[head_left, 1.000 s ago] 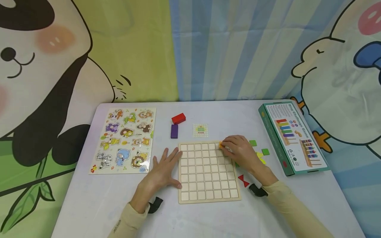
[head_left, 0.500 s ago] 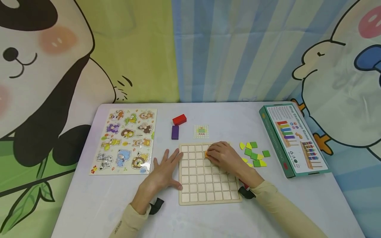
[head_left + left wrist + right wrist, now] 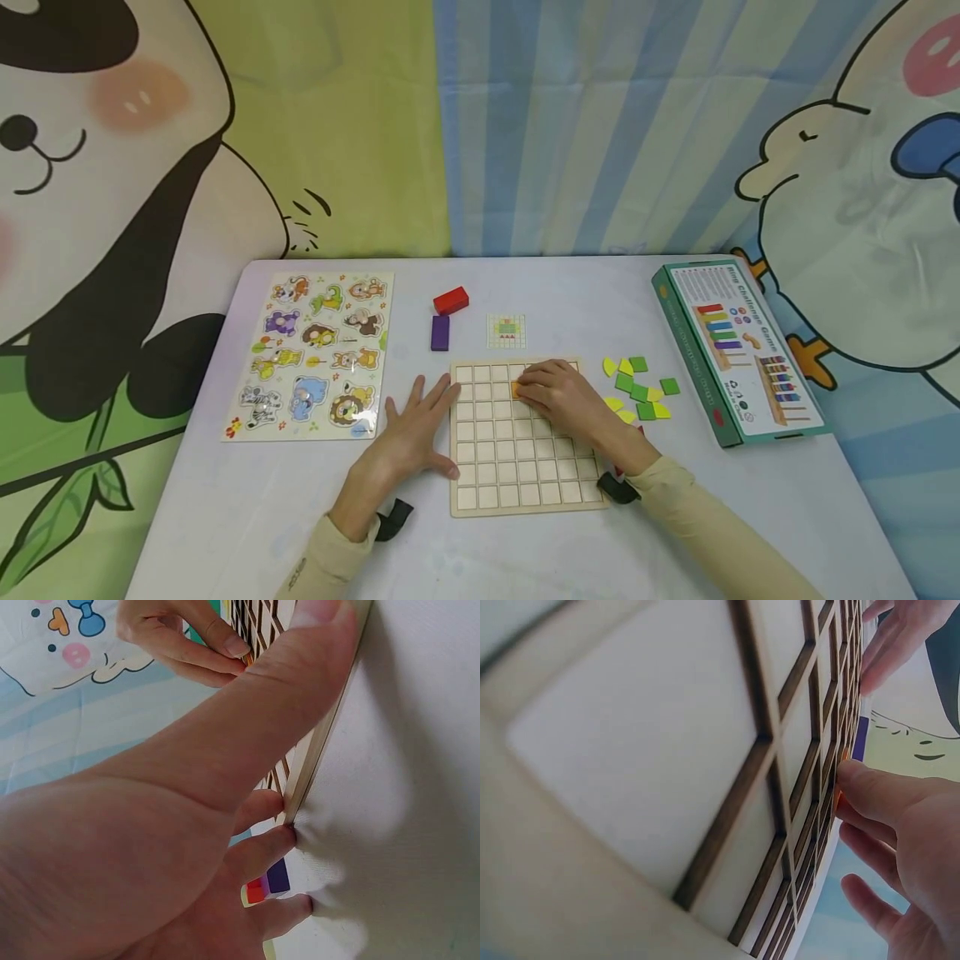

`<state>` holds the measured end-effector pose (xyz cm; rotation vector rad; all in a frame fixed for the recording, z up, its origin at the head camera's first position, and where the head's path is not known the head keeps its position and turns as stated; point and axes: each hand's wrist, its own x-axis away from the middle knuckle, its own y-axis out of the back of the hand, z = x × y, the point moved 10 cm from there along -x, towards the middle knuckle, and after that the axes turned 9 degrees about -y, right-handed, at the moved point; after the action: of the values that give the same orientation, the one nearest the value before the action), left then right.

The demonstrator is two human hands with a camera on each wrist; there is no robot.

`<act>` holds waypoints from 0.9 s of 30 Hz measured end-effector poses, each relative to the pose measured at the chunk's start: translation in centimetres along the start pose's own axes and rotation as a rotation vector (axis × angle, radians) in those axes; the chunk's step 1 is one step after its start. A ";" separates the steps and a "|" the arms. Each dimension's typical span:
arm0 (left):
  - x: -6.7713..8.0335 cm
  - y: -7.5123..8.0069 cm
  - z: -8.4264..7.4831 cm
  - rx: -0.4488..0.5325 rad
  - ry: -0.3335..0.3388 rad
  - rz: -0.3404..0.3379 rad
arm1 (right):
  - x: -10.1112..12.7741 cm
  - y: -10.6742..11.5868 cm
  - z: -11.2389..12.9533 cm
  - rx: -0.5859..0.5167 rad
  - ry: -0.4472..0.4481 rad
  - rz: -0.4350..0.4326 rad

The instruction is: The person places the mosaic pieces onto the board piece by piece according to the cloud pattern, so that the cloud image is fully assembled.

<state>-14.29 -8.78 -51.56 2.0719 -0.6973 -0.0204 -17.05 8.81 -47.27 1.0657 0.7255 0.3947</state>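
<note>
A wooden grid board (image 3: 487, 510) lies flat on the white table, its square cells bare where they show. My left hand (image 3: 408, 433) spreads its fingers along the board's left edge; the thumb (image 3: 300, 667) touches that edge near the lower corner. Over the upper middle of the grid, my right hand (image 3: 570, 404) holds a small orange square tile (image 3: 516, 390) between thumb and fingers, right at a cell in the second row. In the right wrist view the right thumb (image 3: 874, 787) covers most of the tile. The right hand hides several cells.
Loose green squares (image 3: 647, 411) and yellow pieces (image 3: 613, 403) lie right of the board. A small pattern card (image 3: 506, 332), a red block (image 3: 451, 300) and a purple block (image 3: 440, 333) sit behind it. An animal puzzle (image 3: 311, 358) is left, a green game box (image 3: 738, 350) right.
My right hand has carried the orange tile leftward from the board's upper right to an inner cell, uncovering the green and yellow pieces. The left hand has stayed in place.
</note>
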 end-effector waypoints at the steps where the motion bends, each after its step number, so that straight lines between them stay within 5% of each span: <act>1: 0.0 0.0 0.0 -0.001 -0.001 0.000 | 0.0 0.0 0.0 -0.002 0.000 -0.001; 12: 0.0 0.1 0.0 0.010 0.001 -0.001 | 0.1 1.7 -0.8 0.032 -0.064 0.019; 22: 0.2 0.0 -0.1 0.035 -0.012 -0.007 | 2.7 5.6 -5.7 0.090 -0.182 -0.075; 27: 0.2 0.0 0.0 0.030 -0.008 -0.003 | 4.5 6.3 -8.5 0.110 -0.286 -0.040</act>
<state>-14.11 -8.88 -51.56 2.1028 -0.7034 -0.0199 -19.59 19.92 -45.67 1.1802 0.5161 0.1639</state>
